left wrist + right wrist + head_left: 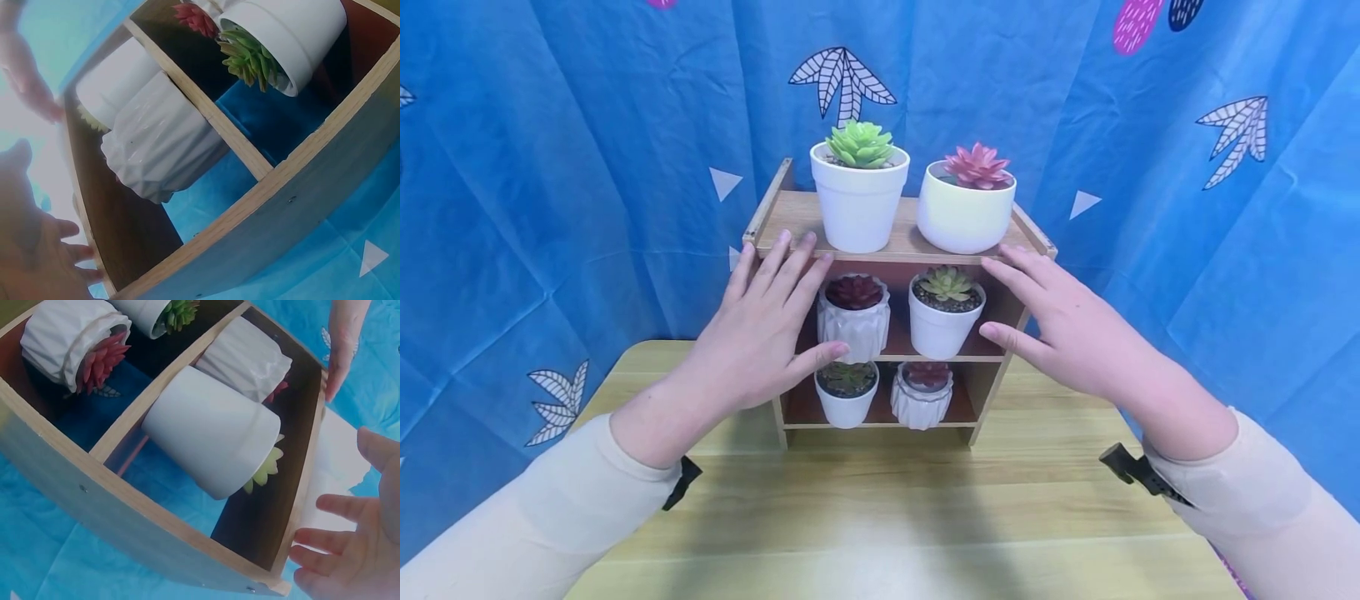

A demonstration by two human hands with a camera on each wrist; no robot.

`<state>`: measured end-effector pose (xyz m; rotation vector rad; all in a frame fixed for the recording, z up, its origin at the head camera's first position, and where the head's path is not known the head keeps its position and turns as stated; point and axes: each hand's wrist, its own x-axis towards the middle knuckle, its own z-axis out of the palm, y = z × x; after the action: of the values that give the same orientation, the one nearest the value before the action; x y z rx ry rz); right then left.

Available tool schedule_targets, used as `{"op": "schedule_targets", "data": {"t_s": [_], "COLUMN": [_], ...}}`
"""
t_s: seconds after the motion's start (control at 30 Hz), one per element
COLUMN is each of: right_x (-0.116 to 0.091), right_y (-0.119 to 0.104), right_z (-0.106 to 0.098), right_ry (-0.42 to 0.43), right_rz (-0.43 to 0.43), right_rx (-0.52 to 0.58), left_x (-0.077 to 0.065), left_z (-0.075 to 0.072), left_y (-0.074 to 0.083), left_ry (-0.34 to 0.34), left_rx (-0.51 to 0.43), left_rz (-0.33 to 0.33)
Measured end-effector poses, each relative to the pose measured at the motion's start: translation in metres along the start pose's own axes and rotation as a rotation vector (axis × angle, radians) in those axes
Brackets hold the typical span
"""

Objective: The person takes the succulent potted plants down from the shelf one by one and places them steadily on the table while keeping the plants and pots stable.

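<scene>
Blue printed cloth (625, 125) behind; tan wooden three-tier shelf (799, 212) flanked by left hand (763, 321), right hand (1063, 317), fingers spread, nothing gripped. Probably stiff, best grabbed by side panels (294, 200).

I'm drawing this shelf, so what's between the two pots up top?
Nothing stands between the green succulent's pot and the pink succulent's pot: the head view shows just bare wooden board there.

Shared shelf (797, 212) (wrist views closer)

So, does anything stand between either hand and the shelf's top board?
Nothing visible: the left hand and right hand reach the front edge of the top board; the pots on it don't block them.
</scene>
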<state>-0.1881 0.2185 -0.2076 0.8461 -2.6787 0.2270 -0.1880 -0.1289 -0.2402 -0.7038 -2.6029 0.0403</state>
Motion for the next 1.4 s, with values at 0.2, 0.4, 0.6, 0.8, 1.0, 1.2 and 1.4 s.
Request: {"op": "schedule_targets", "data": {"t_s": [0.2,0.4,0.6,0.8,1.0,1.2,1.4], "right_x": [0.004,0.008,0.01,0.012,0.015,0.018,0.021], "right_y": [0.005,0.007,0.009,0.01,0.012,0.012,0.013], "right_z": [0.001,0.0,-0.001,-0.001,-0.001,-0.002,-0.004], "right_ry": [0.029,0.076,0.076,0.084,0.071,0.072,0.085], "right_rz": [-0.002,-0.021,0.006,0.022,0.062,0.081,0.079], "right_rx": [-0.007,-0.012,-0.007,-0.004,0.005,-0.004,-0.006], "left_x": [0.001,0.003,0.005,0.007,0.007,0.01,0.013], "left_z": [0.0,0.0,-0.001,-0.002,-0.001,-0.001,-0.003], "left_y": [-0.001,-0.002,-0.002,-0.003,-0.004,-0.006,-0.008], "left_ry": [0.0,0.02,0.038,0.057,0.084,0.111,0.135], "left_rx": [0.016,0.029,0.034,0.032,0.02,0.006,-0.002], "left_rz": [0.002,0.0,-0.003,0.003,0.009,0.001,-0.011]}}
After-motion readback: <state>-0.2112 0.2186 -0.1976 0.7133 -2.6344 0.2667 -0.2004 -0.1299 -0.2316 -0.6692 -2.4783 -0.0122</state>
